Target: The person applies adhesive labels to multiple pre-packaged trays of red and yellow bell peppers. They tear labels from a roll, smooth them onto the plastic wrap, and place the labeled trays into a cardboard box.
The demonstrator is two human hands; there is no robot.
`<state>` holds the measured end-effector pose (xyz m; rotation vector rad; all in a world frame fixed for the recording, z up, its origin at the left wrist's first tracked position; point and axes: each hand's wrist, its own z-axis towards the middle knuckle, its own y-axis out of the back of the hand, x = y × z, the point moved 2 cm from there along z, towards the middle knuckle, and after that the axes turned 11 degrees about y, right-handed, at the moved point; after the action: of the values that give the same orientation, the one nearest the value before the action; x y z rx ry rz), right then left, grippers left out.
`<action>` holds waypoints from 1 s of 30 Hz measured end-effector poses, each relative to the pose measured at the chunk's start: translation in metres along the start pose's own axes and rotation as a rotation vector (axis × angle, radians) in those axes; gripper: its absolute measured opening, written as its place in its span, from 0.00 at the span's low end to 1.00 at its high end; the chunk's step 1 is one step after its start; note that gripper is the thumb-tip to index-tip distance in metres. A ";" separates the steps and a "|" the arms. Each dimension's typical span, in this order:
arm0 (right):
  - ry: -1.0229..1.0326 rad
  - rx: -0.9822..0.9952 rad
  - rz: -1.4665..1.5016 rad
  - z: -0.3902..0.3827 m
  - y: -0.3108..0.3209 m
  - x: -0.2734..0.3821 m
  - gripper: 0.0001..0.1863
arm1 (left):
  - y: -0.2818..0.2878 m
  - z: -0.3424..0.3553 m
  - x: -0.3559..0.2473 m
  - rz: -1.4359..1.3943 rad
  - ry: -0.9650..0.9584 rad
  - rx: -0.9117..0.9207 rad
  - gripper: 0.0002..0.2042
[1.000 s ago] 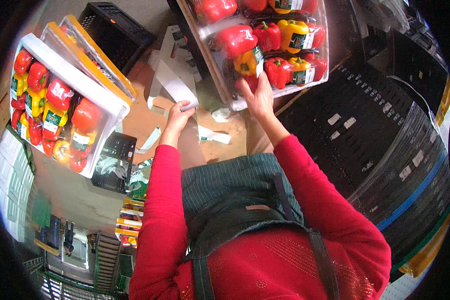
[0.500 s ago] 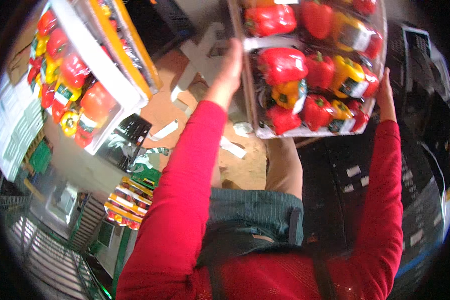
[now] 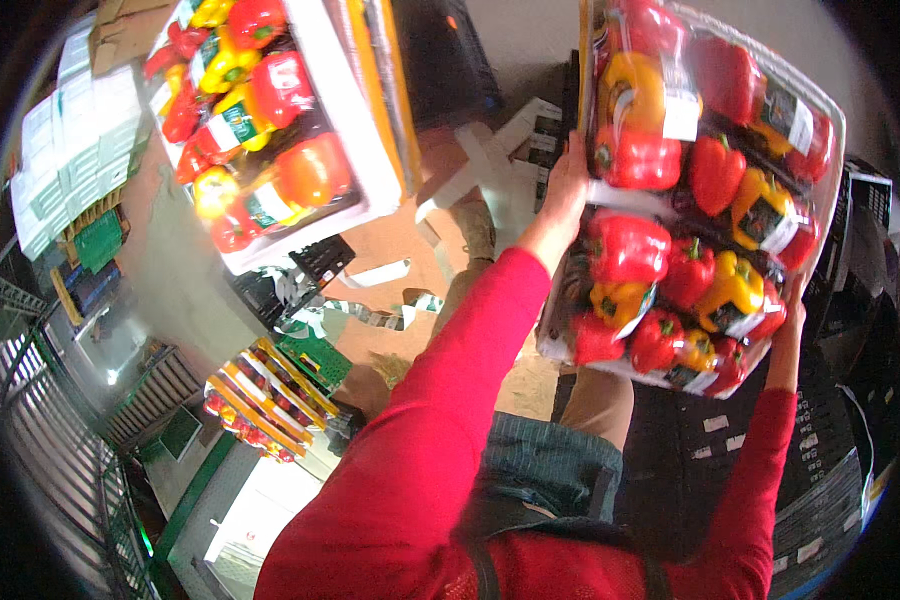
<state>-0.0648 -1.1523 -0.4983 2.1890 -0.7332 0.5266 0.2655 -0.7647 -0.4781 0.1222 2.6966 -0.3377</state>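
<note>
My left hand [image 3: 562, 195] grips the left edge of a white tray [image 3: 836, 130] filled with wrapped red and yellow bell peppers [image 3: 625, 245]. My right hand [image 3: 792, 335] holds the same tray at its lower right side, its fingers partly hidden behind it. The tray is tilted at the upper right, in front of my body. At the upper left stands another white tray [image 3: 375, 190] of wrapped peppers, with orange-edged trays behind it.
Paper strips [image 3: 375, 275] lie on brown cardboard below. A black crate [image 3: 315, 260] and a green crate [image 3: 315, 360] are at left, near stacked pepper trays [image 3: 265, 400]. Pale stacked boxes [image 3: 75, 140] are at far left; black crates [image 3: 690, 450] fill the right.
My left hand let go of the paper label strip and took the tray's edge; my right hand moved to its side. The tray has risen and shifted right. The view has turned.
</note>
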 end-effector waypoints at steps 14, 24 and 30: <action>0.297 0.439 0.377 -0.331 -0.193 0.244 0.25 | 0.245 -0.273 -0.229 -0.013 -0.246 -0.056 0.46; 0.318 0.734 0.257 -0.414 -0.486 0.382 0.22 | 0.503 -0.233 -0.385 -0.148 -0.197 -0.399 0.49; 0.536 0.817 0.031 -0.404 -0.610 0.398 0.21 | 0.583 -0.182 -0.419 -0.199 -0.152 -0.487 0.50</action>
<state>0.5728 -0.6411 -0.3390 2.5507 -0.2652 1.5670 0.6539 -0.1689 -0.2697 -0.3022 2.5597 0.2487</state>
